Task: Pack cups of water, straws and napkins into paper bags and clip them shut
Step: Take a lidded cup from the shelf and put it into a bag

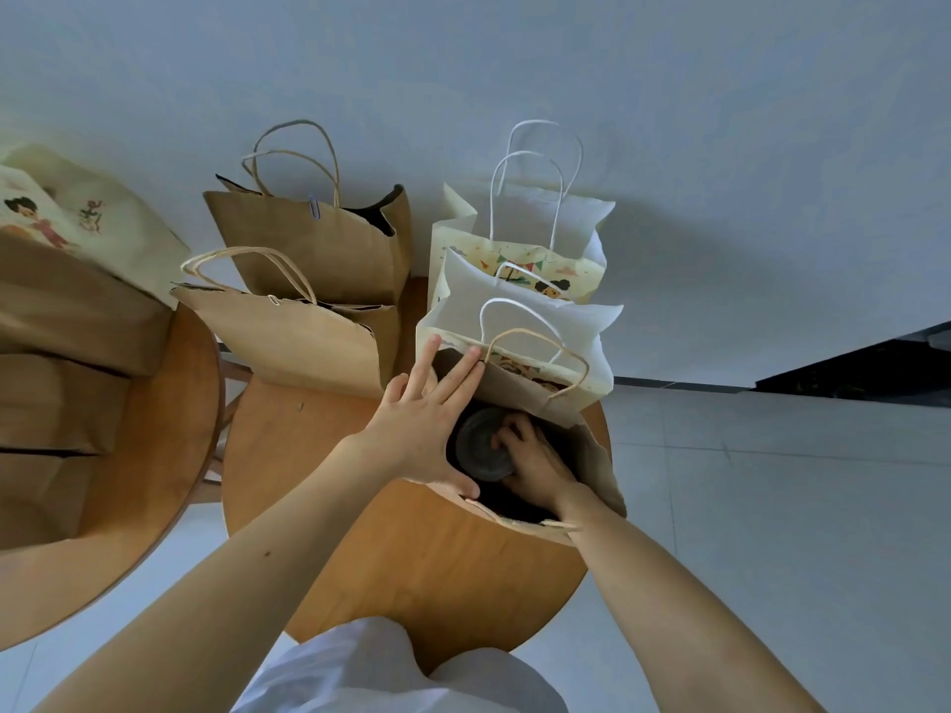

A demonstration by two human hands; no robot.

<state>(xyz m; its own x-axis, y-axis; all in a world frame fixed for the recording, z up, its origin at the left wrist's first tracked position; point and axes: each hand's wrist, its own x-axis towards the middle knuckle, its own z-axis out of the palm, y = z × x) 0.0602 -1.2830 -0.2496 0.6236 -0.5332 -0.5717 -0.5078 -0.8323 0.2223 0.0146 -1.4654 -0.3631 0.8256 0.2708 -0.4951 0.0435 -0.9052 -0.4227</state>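
Cup (481, 445) was gripped by the right hand (535, 468) inside an unclipped bag (514, 391) spread by the flat left hand (422, 429).

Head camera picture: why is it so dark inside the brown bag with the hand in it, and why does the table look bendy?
Head view: the walls of the brown bag shade its inside, so the cup and right hand look dim; same head view: the wide-angle lens bends the table.

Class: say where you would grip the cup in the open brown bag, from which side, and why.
Grip the cup by its lid rim, fingers coming down from above: it seems to stand upright, and the brown bag walls off its sides.
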